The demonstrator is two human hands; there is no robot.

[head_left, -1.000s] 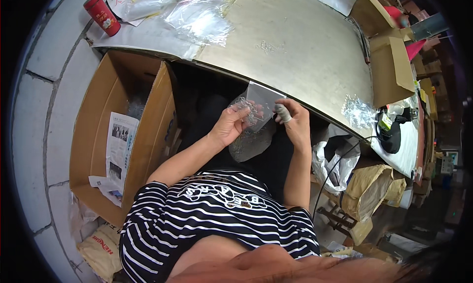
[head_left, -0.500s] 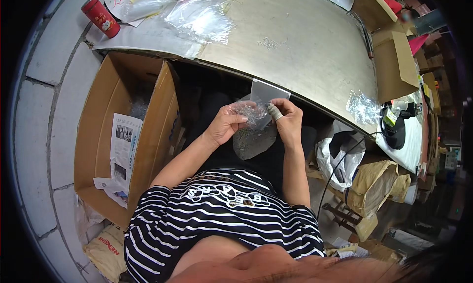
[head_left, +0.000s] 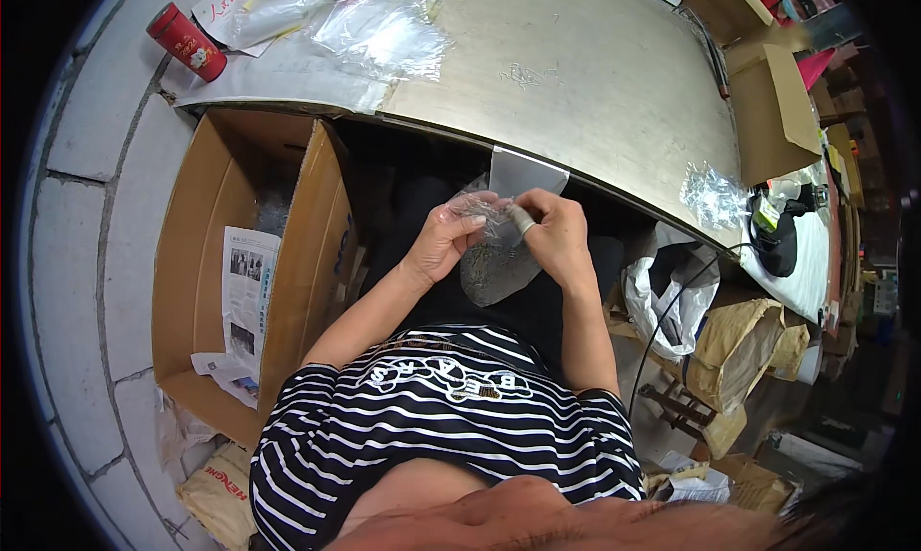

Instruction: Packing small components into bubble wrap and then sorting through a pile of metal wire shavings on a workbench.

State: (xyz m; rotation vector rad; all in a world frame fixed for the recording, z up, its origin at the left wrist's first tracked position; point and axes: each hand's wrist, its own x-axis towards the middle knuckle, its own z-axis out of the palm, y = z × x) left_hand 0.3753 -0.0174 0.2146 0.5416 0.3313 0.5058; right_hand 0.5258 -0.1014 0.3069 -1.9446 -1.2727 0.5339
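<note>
My left hand (head_left: 447, 236) grips a crumpled clear plastic bag (head_left: 492, 223) between thumb and fingers, above my lap. My right hand (head_left: 558, 236), with a pale wrap (head_left: 520, 219) round one finger, has its fingertips pinched together at the bag's upper right edge. Whatever they pinch is too small to make out. Below both hands, a greyish see-through pouch or sheet (head_left: 501, 271) rests on my lap, with small specks or bits on or in it. A pale translucent flap (head_left: 528, 172) hangs from the table's front edge just beyond my hands.
The metal-topped table (head_left: 585, 91) carries a small heap of clear bits (head_left: 526, 75), clear plastic bags (head_left: 384, 38), crinkled plastic (head_left: 712, 194) and a red canister (head_left: 187, 43). A tall cardboard box (head_left: 299, 263) stands at left. A white bag (head_left: 672, 306) and dark cable hang at right.
My right hand has moved left, its fingertips now meeting the clear bag's edge. My left hand stays nearly in place with the bag. The whole view has shifted slightly.
</note>
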